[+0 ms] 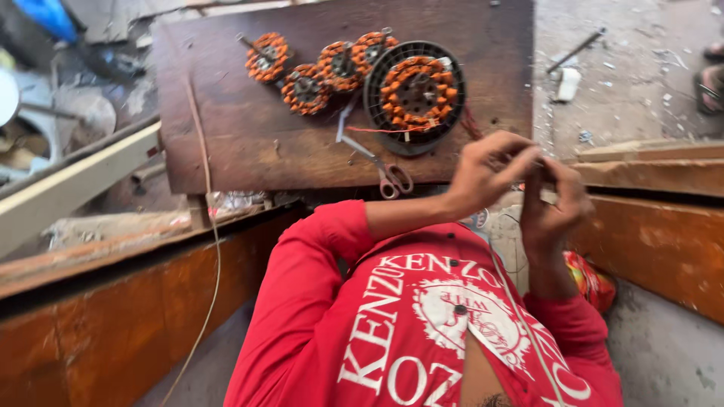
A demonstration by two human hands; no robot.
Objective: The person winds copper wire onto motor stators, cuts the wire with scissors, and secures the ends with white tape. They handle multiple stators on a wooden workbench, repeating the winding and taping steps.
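Note:
My left hand (489,169) and my right hand (556,202) meet in front of my red shirt, just past the near edge of a dark wooden board (226,120). Their fingertips are pinched together on a thin wire that is hard to make out. Red wires (471,124) run from a large copper-wound stator in a black ring (415,94) toward my hands. Several smaller wound stators (305,89) lie in a row to its left. Red-handled scissors (388,177) rest open on the board's near edge, left of my left hand.
A long thin wire (213,234) trails off the board. Orange-brown wooden planks (664,241) flank me. On the concrete floor lie a metal rod (577,49), a small white piece (567,84) and a red packet (590,280). Another person's sandalled foot (709,83) is at the far right.

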